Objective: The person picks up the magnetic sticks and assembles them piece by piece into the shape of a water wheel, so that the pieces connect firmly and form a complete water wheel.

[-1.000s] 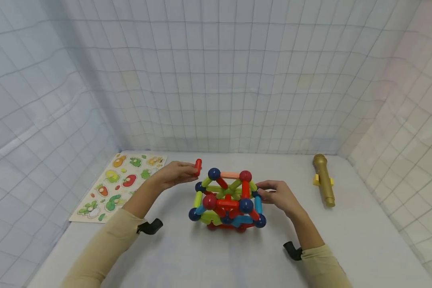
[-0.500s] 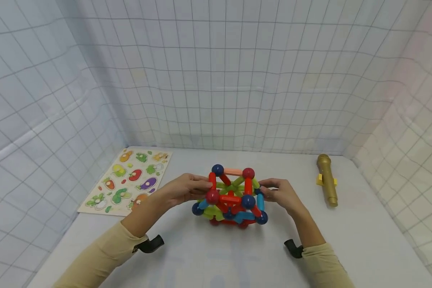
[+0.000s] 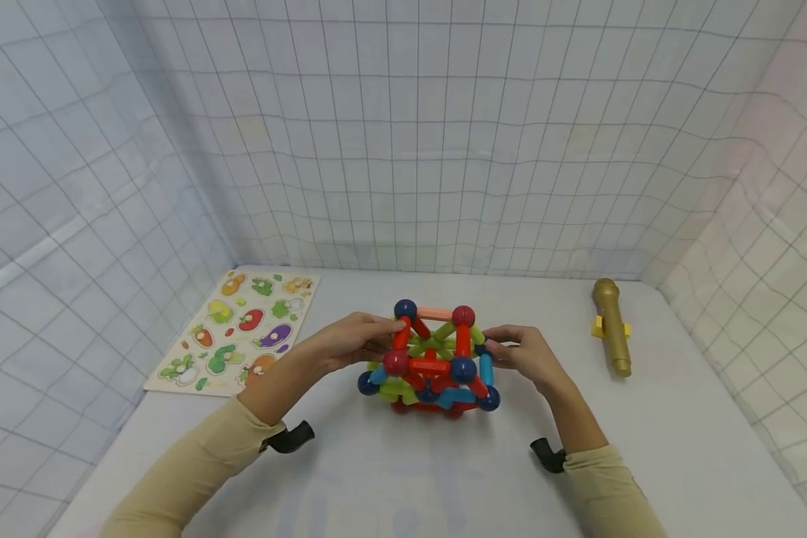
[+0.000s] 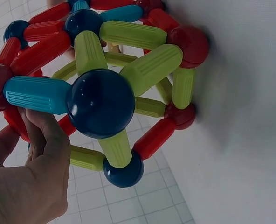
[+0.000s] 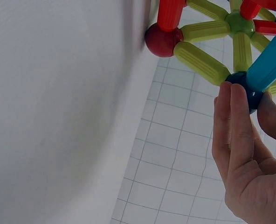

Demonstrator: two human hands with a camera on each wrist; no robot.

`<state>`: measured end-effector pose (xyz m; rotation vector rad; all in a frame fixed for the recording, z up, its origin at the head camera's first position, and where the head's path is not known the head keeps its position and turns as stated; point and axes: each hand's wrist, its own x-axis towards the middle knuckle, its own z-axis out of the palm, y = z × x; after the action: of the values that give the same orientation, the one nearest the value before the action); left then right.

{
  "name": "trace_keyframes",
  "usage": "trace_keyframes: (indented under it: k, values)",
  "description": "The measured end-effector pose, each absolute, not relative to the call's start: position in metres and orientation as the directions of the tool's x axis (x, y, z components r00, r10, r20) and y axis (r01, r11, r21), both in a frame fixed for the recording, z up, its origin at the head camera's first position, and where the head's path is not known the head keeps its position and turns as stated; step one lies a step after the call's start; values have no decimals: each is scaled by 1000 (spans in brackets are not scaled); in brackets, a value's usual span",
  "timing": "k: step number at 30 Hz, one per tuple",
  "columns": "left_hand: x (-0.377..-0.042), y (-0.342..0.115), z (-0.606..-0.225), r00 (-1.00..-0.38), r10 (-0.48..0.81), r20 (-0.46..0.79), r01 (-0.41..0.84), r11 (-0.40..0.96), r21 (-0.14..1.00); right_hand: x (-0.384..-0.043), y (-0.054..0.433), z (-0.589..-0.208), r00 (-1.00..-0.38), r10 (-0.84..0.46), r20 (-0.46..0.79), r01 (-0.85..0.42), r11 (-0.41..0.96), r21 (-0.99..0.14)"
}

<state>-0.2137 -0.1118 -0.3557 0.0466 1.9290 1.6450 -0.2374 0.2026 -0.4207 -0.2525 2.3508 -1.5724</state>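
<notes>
A ball-and-rod magnetic toy structure, with red and dark blue balls and red, lime and light blue rods, stands on the white table. My left hand is at its upper left side and pinches a red rod between thumb and fingers. That red rod spans a dark blue ball and a red ball on the top. On the right side, my right hand grips a dark blue ball between thumb and fingertips. A green ball joins several lime rods inside.
A board with vegetable pictures lies at the back left. Toward the back right a gold microphone-shaped thing rests on a yellow support. Grid-patterned white sheeting encloses the table on the back and sides.
My left hand has carried the red rod rightward onto the structure's top left, where it now bridges two balls. The right hand has kept its grip on the structure's right side.
</notes>
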Motion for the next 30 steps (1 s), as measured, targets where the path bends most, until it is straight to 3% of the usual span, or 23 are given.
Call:
trace_keyframes:
  k: [6, 9, 13, 16, 21, 25, 30]
  values:
    - [-210, -115, -357, -824, 394, -407, -319, 271, 908, -236, 201, -420, -935, -319, -156, 22, 385, -923]
    - [-207, -122, -358, -875, 338, -346, -245, 308, 919, -237, 199, -418, -934, -331, -137, -8, 401, -916]
    - [-190, -129, -370, -987, 115, -115, -62, 386, 921, -231, 191, -415, -954, -299, -15, -127, 450, -884]
    - [-176, -126, -386, -996, 19, 90, 89, 444, 891, -216, 180, -414, -945, -258, 202, -299, 429, -852]
    - [-174, -104, -407, -961, 146, 235, 276, 424, 863, -194, 161, -416, -830, -317, 460, -546, 288, -787]
    - [-179, -92, -415, -941, 232, 246, 320, 381, 867, -190, 151, -420, -819, -375, 435, -538, 236, -809]
    - [-182, -89, -415, -936, 255, 243, 331, 398, 856, -194, 146, -421, -850, -382, 362, -472, 247, -847]
